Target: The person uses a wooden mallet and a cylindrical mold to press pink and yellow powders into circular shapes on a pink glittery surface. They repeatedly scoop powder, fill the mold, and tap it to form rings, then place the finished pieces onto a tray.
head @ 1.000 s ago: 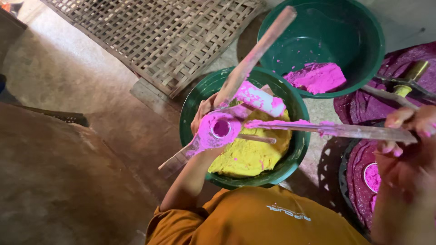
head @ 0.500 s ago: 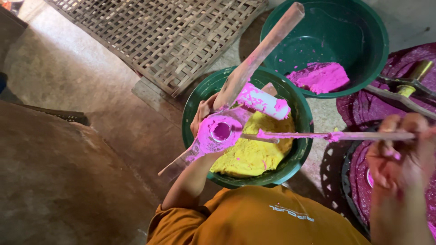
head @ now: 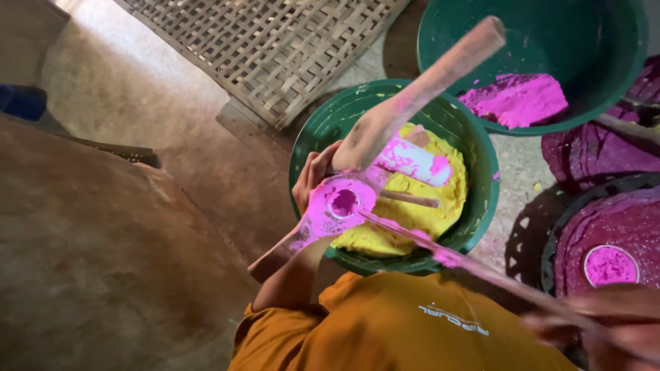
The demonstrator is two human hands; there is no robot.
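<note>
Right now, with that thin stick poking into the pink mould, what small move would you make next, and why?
Probably push the thin stick a little deeper. Its tip sits in the hole of the pink mould that the left hand holds over the yellow-powder bowl; the right hand grips its far end.

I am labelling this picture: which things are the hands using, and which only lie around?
In use: left hand gripping pink-coated mould; right hand, blurred, holding thin stick poked into it; green basin of yellow powder beneath.
Lying about: woven mat; basin of pink powder; round trays.
</note>
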